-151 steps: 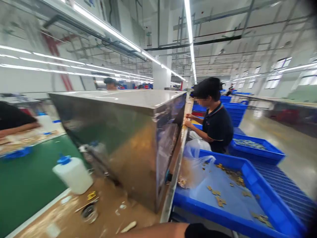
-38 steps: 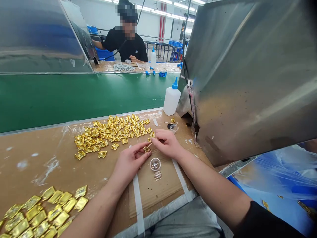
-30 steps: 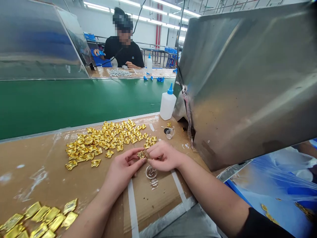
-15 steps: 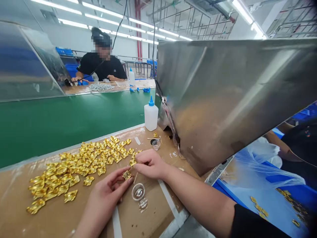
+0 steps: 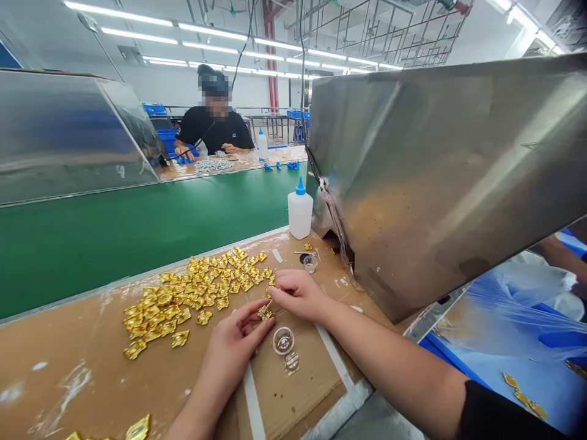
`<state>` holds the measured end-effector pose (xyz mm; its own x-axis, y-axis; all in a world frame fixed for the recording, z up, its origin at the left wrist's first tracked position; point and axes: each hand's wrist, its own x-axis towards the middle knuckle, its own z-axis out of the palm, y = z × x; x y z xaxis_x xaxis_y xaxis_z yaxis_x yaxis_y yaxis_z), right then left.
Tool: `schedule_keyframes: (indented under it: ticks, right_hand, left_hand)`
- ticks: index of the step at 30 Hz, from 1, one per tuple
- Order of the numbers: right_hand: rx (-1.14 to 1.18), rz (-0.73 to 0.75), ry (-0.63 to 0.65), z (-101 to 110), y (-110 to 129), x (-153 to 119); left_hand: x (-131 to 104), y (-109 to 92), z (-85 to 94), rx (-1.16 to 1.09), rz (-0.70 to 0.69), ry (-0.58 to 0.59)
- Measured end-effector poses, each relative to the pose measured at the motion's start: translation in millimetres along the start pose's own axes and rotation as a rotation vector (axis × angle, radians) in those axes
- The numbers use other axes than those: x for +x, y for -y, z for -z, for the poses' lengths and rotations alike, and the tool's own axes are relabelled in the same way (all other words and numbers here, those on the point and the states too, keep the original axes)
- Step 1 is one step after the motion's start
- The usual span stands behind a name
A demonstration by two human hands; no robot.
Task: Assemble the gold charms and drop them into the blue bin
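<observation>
My left hand (image 5: pixel 238 348) pinches a small gold piece (image 5: pixel 265 313) between thumb and fingertips, just above the cardboard-covered bench (image 5: pixel 82 366). My right hand (image 5: pixel 300 294) holds a thin stick (image 5: pixel 269 302) whose tip touches that gold piece. A small clear cup (image 5: pixel 283 340) stands right below both hands. A spread of several gold pieces (image 5: pixel 192 292) lies to the left of my hands.
A white squeeze bottle with a blue cap (image 5: pixel 299 209) stands by a large steel housing (image 5: pixel 449 171) on the right. A green conveyor belt (image 5: pixel 114 226) runs behind the bench. A person in black (image 5: pixel 213 128) works across it. A blue bin with plastic film (image 5: pixel 518 354) is at lower right.
Five seconds ago the view faced right along the line; it has since turned to the bench. In the last second my hands stayed together on the gold piece, and the view shifted slightly.
</observation>
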<state>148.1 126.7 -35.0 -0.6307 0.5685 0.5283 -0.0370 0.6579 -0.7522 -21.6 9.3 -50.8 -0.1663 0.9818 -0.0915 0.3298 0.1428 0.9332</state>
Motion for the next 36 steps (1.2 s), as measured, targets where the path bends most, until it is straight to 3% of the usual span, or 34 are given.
schedule_keyframes:
  ticks: [17, 29, 33, 36]
  right_hand:
    - [-0.044, 0.011, 0.007, -1, -2, -1]
    - [-0.005, 0.062, 0.05, 4, 0, 0]
    - [0.112, 0.138, 0.337, 13, 2, -2]
    - [-0.004, 0.144, 0.525, 16, 2, -4]
  left_hand:
    - [-2, -5, 1.0, 0.023, 0.014, -0.014]
    - [2, 5, 1.6, -0.036, 0.051, -0.019]
    - [1, 2, 4.2, -0.05, 0.056, 0.004]
    - [0, -2, 5.5, -0.022, 0.046, 0.0]
